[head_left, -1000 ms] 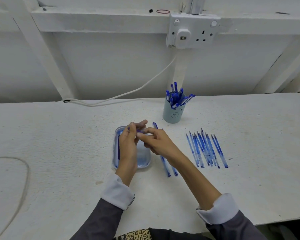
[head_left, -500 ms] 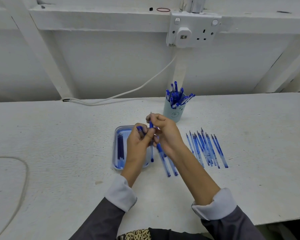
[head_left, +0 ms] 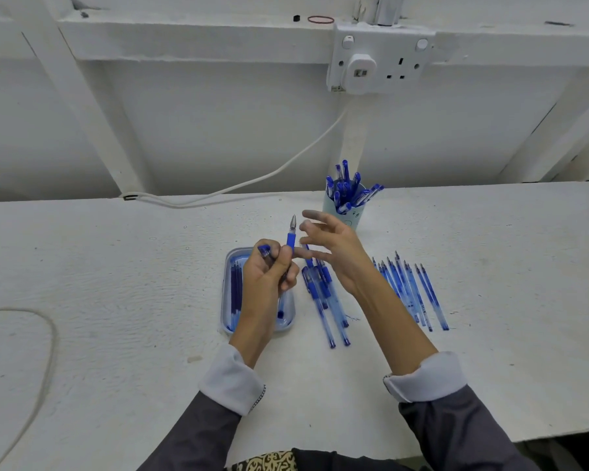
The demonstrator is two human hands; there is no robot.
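Note:
My left hand point(head_left: 267, 273) grips a blue pen point(head_left: 290, 240) upright, its metal tip pointing up, with a blue cap point(head_left: 264, 250) also tucked in the fingers. My right hand point(head_left: 334, 249) hovers just right of the pen with fingers spread and holds nothing. Under the left hand lies a clear blue tray point(head_left: 230, 321) with dark blue refills point(head_left: 236, 287) along its left side. A few assembled pens point(head_left: 327, 300) lie between the hands on the white table point(head_left: 116, 283).
A row of several clear blue pen barrels point(head_left: 410, 290) lies to the right. A pale blue cup point(head_left: 349, 212) full of capped pens stands behind my right hand. A white cable point(head_left: 218, 192) runs from the wall socket point(head_left: 381, 59) along the table's back edge.
My left hand has raised the pen upright above the tray. My right hand has let go of it and opened, moving slightly right.

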